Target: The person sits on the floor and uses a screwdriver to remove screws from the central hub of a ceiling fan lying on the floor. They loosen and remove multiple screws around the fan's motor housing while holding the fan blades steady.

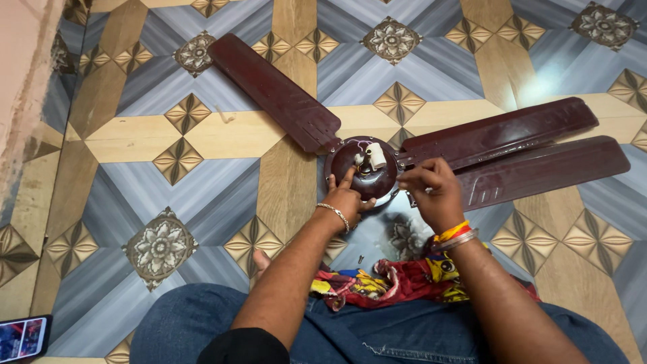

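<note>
Head view: a dark red ceiling fan lies on the tiled floor (202, 135), its hub (360, 176) directly ahead of the seated person's knees. The left hand (345, 200) rests on the hub's near rim, fingers spread, index extended up toward the white part (373, 156) at the centre. The right hand (431, 192) is on the hub's right edge, where two blades (532, 145) run off to the right; its fingers are pressed together in a pinch, but what they pinch cannot be told. A third blade (273, 91) runs up-left. Both hands touch the hub; the left is nearer the centre. A coloured cloth (384, 283) lies at the lap, a small screw (360, 258) just beyond it.
</note>
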